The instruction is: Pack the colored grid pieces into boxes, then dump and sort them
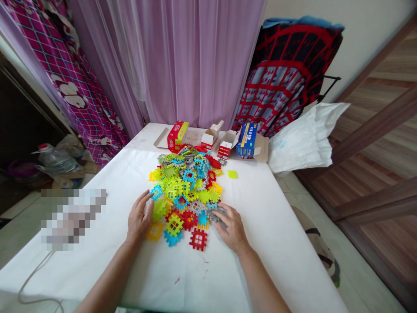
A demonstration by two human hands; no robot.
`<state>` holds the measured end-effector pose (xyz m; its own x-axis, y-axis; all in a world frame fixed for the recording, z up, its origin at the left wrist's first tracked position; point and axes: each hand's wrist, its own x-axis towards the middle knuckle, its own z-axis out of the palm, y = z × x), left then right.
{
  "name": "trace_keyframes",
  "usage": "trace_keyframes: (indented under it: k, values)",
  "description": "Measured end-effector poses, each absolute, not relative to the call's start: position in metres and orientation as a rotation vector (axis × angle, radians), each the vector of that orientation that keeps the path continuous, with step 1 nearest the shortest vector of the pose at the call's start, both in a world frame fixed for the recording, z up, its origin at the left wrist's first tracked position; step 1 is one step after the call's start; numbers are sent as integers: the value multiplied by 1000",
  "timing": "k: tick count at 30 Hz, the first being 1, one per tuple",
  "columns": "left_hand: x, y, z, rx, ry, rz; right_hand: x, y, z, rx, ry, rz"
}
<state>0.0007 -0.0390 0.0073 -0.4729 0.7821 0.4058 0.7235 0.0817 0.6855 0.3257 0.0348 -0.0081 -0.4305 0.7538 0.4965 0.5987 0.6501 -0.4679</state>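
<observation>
A heap of interlocking plastic building tiles (177,187) in green, yellow, blue, red and grey spreads down the middle of the white-covered table. My left hand (139,217) rests at the heap's left edge, fingers stretched out, beside a blue window tile (156,191) and a solid green tile (159,209). On the opposite side, my right hand (233,228) lies with its fingers extended over grey tiles (213,216), thumb apart. Whether it grips them is partly hidden. Nearest to me lie a red window tile (198,239), a blue tile (173,238) and a yellow tile (155,231).
Behind the heap stand a red-and-yellow box (177,135), two small open red-and-white boxes (210,137) and a blue box (247,140). A white bag (302,143) is at the right corner. One green tile (232,174) lies apart; a blurred-out object (74,219) with a cord is left.
</observation>
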Motion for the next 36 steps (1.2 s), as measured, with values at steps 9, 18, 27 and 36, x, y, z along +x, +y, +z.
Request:
trace_keyframes:
  k: [9,18,27,36]
  values:
    - [2,-40,7,1459,2236,1439,332,48,-16,-1228,-1778,556]
    - [-1,-40,4,1362,2255,1435,378,121,-17,-1642,-1649,311]
    - [-5,-39,0,1344,2281,1381,355,104,1,-1890,-1957,131]
    - [-12,-36,-9,1349,2256,1364,326,143,17,-2100,-1823,123]
